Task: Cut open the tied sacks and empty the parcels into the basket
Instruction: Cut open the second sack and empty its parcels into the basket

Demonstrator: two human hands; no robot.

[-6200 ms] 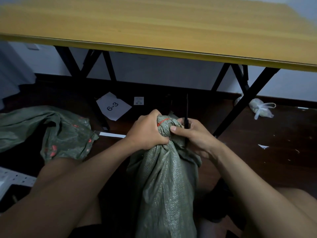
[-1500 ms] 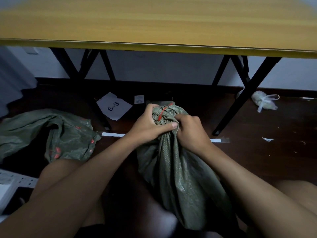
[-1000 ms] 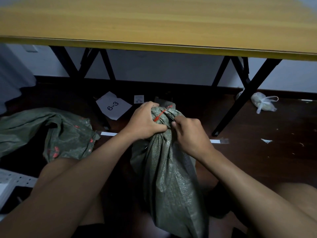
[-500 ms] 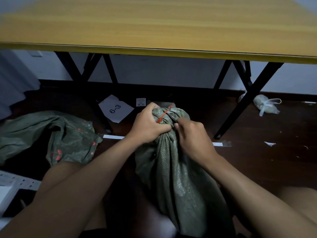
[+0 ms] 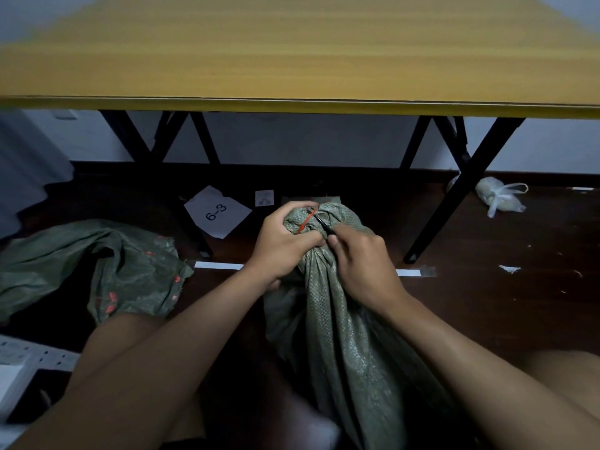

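**Sack neck under the blade; tie not yet severed**

The green woven-plastic sack (image 5: pixel 341 336) stands upright on the dark wooden floor (image 5: pixel 487 303) between the person's knees, its neck bunched and bound by a thin red tie (image 5: pixel 305 221). The left hand (image 5: pixel 285 245) is closed round the gathered neck just below the tie, fingers curled over the fabric. The right hand (image 5: pixel 360 264) grips a slim black cutting tool (image 5: pixel 325 225), its tip laid against the neck right beside the tie; which kind of blade it is cannot be told.

Progress, as judged: the tie appears intact, so this sack is unopened and its parcels, none visible, remain inside. A second green woven sack (image 5: pixel 97 267) lies slack and crumpled on the floor to the left, which suggests it has already been emptied, though that is not certain. A white perforated basket (image 5: pixel 29 362) shows at the lower left edge; its contents cannot be made out.

Remaining: sever the tie, open the neck, tip the parcels into the basket.

Surroundings: a yellow wooden tabletop (image 5: pixel 292 53) on black legs spans above; a white paper sheet marked "6-3" (image 5: pixel 217 212) lies beneath it, and a knotted white plastic bag (image 5: pixel 500 198) sits far right
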